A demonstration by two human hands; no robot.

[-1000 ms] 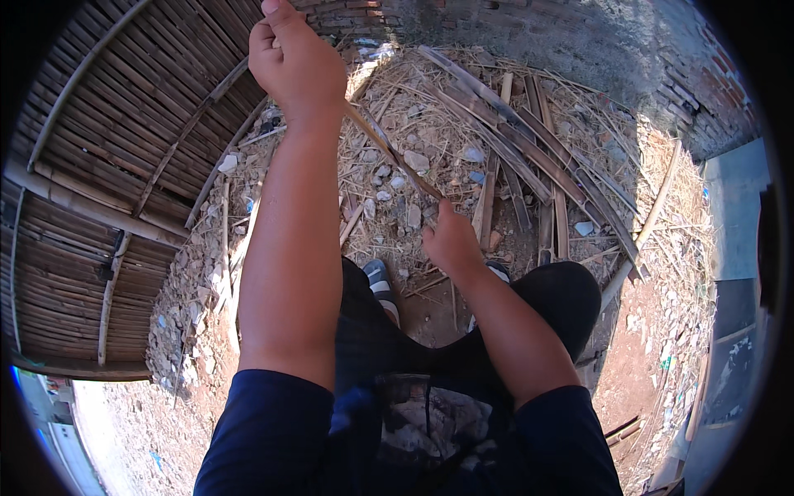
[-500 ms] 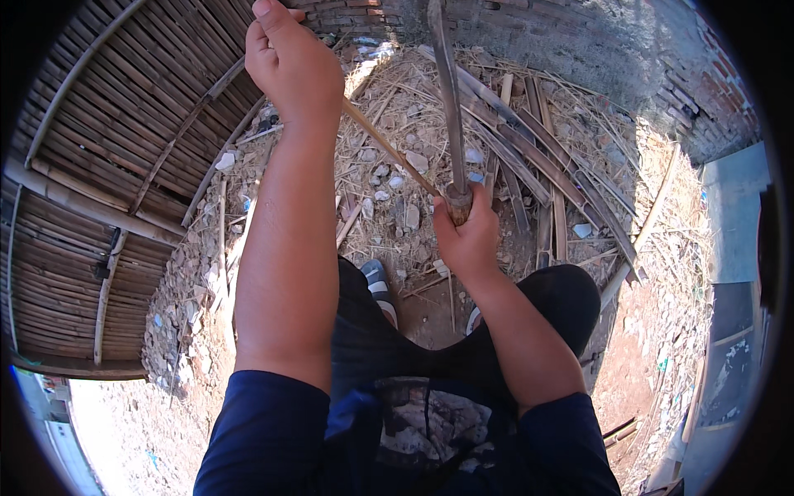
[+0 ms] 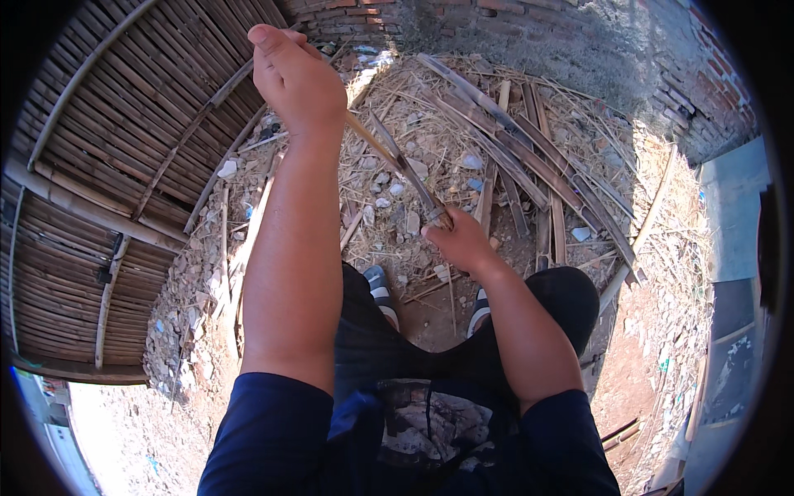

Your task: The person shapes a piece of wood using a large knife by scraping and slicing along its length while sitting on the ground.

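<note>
My left hand [image 3: 298,87] is raised at the upper left, its fingers closed around a thin bamboo stick [image 3: 366,135]. From the underside of that fist, the stick slopes down to the right. A machete [image 3: 420,187] with a dark blade and a wooden handle is gripped in my right hand [image 3: 465,241], over the ground in front of my feet. Its blade points up and to the left and crosses the stick's lower part. Whether the two touch there, I cannot tell. My left fist hides the stick's upper end.
Split bamboo lengths [image 3: 529,153] lie in a pile at the right, before a weathered brick wall [image 3: 513,33]. A bamboo slat panel [image 3: 149,107] stands on the left. Stones and dry straw cover the ground around my sandalled feet [image 3: 379,293].
The machete has swung from nearly upright down to the left, its blade now across the stick. My right hand has turned and dropped slightly; my left hand has come down a little.
</note>
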